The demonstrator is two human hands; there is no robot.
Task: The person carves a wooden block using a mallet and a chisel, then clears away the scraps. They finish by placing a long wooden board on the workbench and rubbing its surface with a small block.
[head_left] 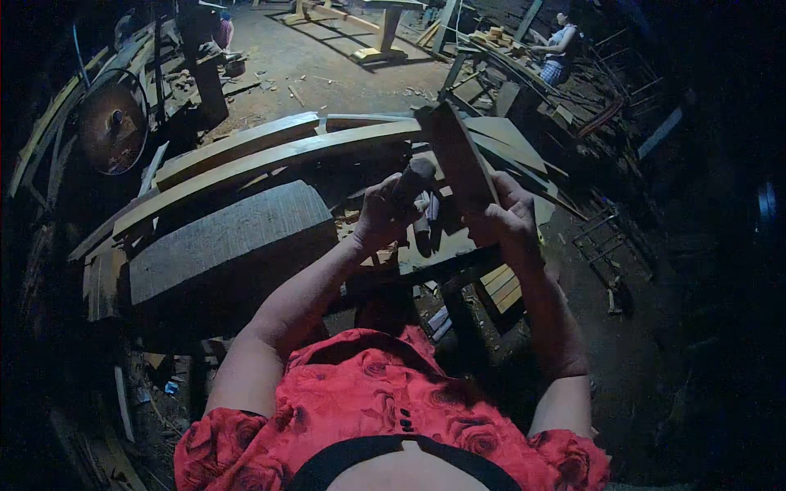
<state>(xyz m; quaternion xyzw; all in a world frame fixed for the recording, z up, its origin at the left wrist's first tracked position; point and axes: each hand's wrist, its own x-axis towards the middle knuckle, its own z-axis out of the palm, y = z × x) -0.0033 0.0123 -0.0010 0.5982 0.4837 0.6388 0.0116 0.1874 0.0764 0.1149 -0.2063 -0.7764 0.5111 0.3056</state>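
My left hand (381, 210) is closed around a dark, round-ended wooden piece (417, 175), held upright above the bench. My right hand (506, 214) grips the lower end of a brown wooden board (457, 151), which tilts up and away to the left. The two pieces are close together. Below and between my hands lie dark, slender tools (424, 233) whose kind I cannot make out. A pale work surface (458, 250) shows beneath them.
A thick wooden beam (233, 237) lies left of my hands, with long planks (278, 154) behind it. A large round saw blade (115, 123) stands at the far left. One person (559, 51) is at the upper right, another (224, 31) at the upper left.
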